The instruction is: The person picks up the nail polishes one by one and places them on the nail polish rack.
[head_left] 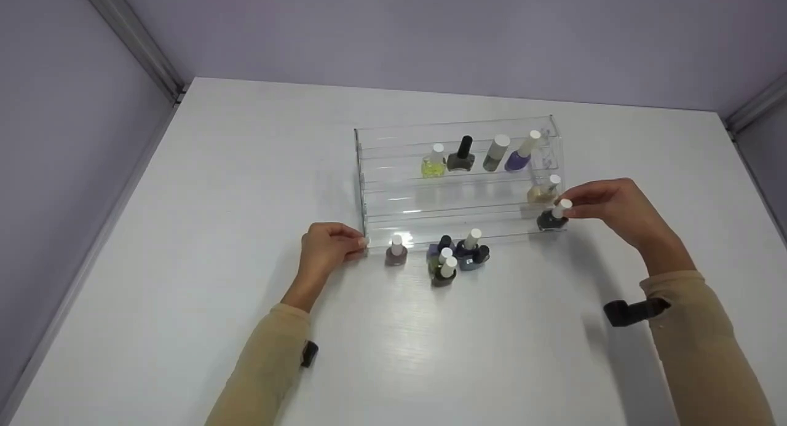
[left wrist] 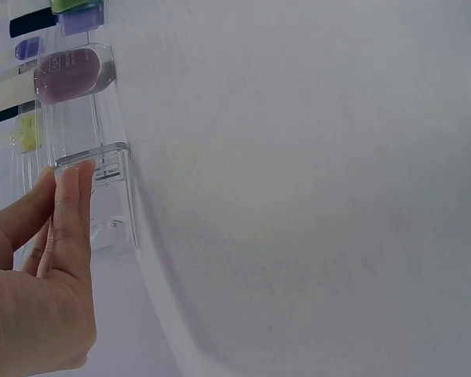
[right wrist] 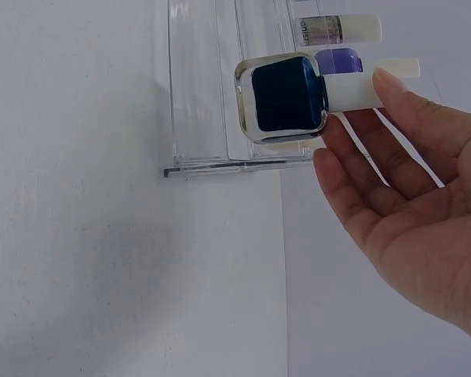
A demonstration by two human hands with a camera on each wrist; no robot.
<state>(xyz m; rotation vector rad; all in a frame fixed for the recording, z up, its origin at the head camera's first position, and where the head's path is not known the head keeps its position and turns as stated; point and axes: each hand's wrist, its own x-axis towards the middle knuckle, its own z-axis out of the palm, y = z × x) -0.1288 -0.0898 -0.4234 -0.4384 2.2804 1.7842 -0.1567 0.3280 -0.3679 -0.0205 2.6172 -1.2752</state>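
A clear acrylic tiered rack (head_left: 361, 186) stands on the white table. My left hand (head_left: 329, 248) pinches its front left corner between thumb and fingers, which the left wrist view shows closely. At the rack's right end, my right hand (head_left: 621, 211) holds a dark blue nail polish bottle (right wrist: 286, 98) by its white cap (right wrist: 353, 92). The bottle is over the front tier, tilted, and looks raised in the right wrist view. Just behind it, a beige nail polish bottle (head_left: 540, 194) sits on the middle tier, partly hidden.
On an upper tier stand a yellow bottle (head_left: 433, 166), a black-capped dark one (head_left: 461, 161), a greyish one (head_left: 494, 158) and a purple one (head_left: 518, 161). A mauve bottle (head_left: 396, 255) and a cluster of several bottles (head_left: 444, 275) stand along the rack's front edge.
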